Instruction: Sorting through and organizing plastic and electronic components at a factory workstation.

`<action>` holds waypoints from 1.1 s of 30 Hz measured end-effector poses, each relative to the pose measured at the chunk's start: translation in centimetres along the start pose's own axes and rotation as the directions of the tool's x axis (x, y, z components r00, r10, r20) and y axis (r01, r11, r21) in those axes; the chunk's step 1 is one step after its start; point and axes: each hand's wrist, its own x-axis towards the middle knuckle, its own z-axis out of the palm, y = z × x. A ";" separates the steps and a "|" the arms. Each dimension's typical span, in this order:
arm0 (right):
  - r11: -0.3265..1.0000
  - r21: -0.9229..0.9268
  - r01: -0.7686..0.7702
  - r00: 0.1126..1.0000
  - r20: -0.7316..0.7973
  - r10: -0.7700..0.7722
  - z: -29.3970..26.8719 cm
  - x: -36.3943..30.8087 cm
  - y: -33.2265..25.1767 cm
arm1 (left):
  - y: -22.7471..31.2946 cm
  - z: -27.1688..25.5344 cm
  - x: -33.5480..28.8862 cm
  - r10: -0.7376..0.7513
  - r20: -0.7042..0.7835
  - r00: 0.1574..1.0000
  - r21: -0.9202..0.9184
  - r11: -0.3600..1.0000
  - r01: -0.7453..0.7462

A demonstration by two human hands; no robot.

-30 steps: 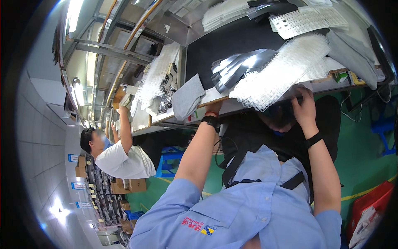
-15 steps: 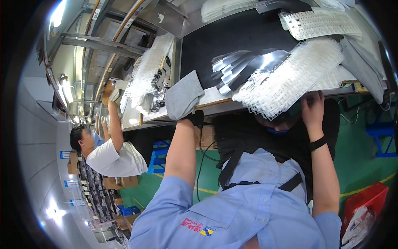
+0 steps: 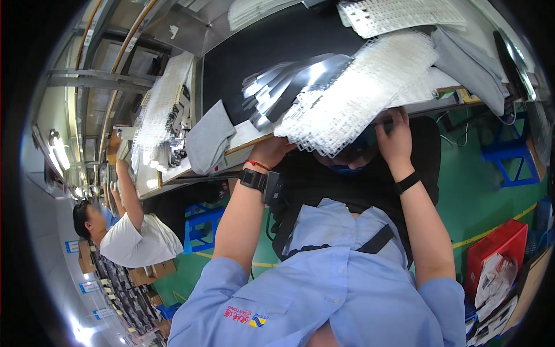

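A white lattice-like plastic tray [image 3: 358, 92] lies aslant on the bench and overhangs its front edge. Beneath this overhang sits a dark glossy panel [image 3: 352, 159] with reflections on it, mostly hidden by the tray. My left hand [image 3: 272, 151] reaches to the tray's near left corner; its fingertips are hidden there. At the panel's right side, my right hand [image 3: 396, 141] is closed with bent fingers around its edge, just below the tray. Left of the tray lie several curved, shiny dark strips [image 3: 289, 84], fanned out on a black mat [image 3: 231, 69].
A grey cloth [image 3: 211, 139] hangs over the bench edge on the left, another grey cloth [image 3: 468, 66] on the right. More white trays [image 3: 404, 16] lie farther back. A co-worker [image 3: 136, 231] works at the left. Blue stools [image 3: 511, 153] and a red bin [image 3: 494, 260] stand on the floor.
My left hand has come out from beneath the grey cloth and moved right to the tray's corner. The right hand stays at the panel's right side. The whole view has shifted.
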 end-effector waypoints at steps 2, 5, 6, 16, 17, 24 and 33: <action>1.000 0.022 -0.013 1.000 0.008 0.013 -0.2 -0.2 -0.1 | -0.7 -0.5 0.2 0.032 0.164 0.986 0.830 0.536 -0.155; 0.999 0.041 -0.004 1.000 -0.016 0.005 -0.3 -0.6 -0.6 | -2.1 -0.5 0.9 0.076 0.204 0.976 0.257 0.958 -0.128; 0.997 0.069 -0.041 0.999 -0.007 0.042 -0.6 -0.6 -0.8 | -2.4 -0.1 1.1 0.056 0.212 0.976 -0.269 0.963 0.003; 0.982 0.161 -0.097 0.995 0.026 0.094 -1.5 -1.1 -0.3 | 5.6 0.9 2.0 0.480 0.423 0.769 0.854 0.074 -0.515; 0.979 0.168 -0.113 0.993 0.056 0.105 -1.8 -1.1 -0.6 | 5.3 0.7 1.7 0.444 0.408 0.798 0.887 0.013 -0.461; 0.965 0.231 -0.127 0.991 0.065 0.115 -2.4 -0.8 -0.3 | 0.1 0.0 2.1 0.119 0.113 0.986 0.326 0.933 -0.150; 0.936 0.352 -0.015 0.990 0.139 -0.037 -0.6 -1.8 -1.4 | -6.1 -3.1 -0.5 0.165 -0.004 0.986 0.440 0.886 -0.146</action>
